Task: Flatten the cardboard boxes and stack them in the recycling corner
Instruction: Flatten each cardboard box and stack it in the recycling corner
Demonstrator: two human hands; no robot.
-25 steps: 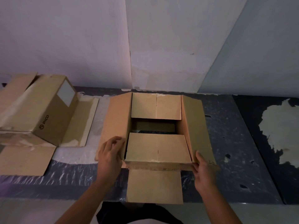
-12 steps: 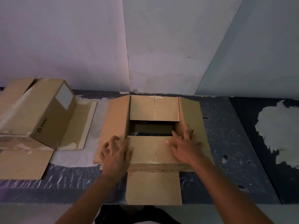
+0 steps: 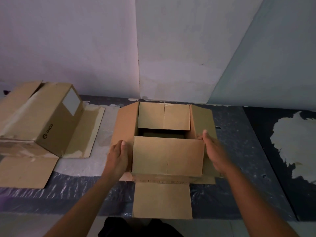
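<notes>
Open cardboard box (image 3: 168,156) sat on the floor at centre, close to the wall corner (image 3: 138,65). Its near top flap was folded in over the opening; far flap (image 3: 163,115) also folded in, with a dark gap left between the two. Left flap (image 3: 125,124) and right flap (image 3: 202,120) stood splayed outward. A further bottom flap (image 3: 162,200) lay flat on the floor on the near side, toward the person.

Left hand (image 3: 118,158) lay against the box's left side, fingers extended and together, thumb up near the folded flap's corner. Palm was pressed to the cardboard, nothing clasped. Right hand (image 3: 213,153) was at the box's right side, fingers straight, flat and unclenched, slightly blurred; whether it was touching the wall of the box or just beside it could not be told. Neither hand was closed around anything.

Second box (image 3: 42,124) lay to the left, well apart from the first, tipped over, with a pale label (image 3: 71,101) on its end face and "PICO" printed on the side. Its flaps were spread flat around it on the floor.

Floor covering (image 3: 239,151) was dark and speckled, with a pale worn patch (image 3: 294,144) at far right and crinkled plastic sheeting (image 3: 77,168) under the left area.
</notes>
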